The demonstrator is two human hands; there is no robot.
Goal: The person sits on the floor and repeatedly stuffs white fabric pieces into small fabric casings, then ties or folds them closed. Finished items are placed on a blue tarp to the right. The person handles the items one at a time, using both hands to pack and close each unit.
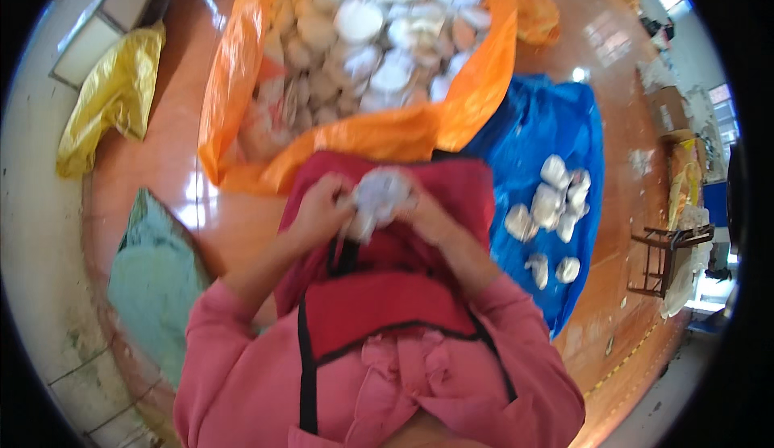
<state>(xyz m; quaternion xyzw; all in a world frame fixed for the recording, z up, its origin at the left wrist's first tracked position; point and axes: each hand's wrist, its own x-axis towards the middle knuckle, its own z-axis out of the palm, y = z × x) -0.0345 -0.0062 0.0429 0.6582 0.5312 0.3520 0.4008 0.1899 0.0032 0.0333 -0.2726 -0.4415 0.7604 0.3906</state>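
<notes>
Over my lap, a white crumpled bundle [380, 192] with a loose, ragged lower end is held between my two hands. It looks thin and wrinkled like plastic or paper; its exact kind I cannot make out. My left hand [322, 209] pinches its left side, fingers curled. On the other side my right hand [425, 216] grips it, the fingertips partly hidden behind it. A red apron [387, 307] with black edging covers my lap beneath. Just beyond my knees stands a large open orange bag [476, 97], filled with many pale, roundish, flat pieces [359, 21].
To the right, a blue sheet or sack [524, 118] carries several whitish lumps [548, 205]. A green sack [157, 287] lies at my left, with a yellow bag [121, 85] by the wall. A dark stool [667, 246] and a cardboard box [669, 112] stand far right.
</notes>
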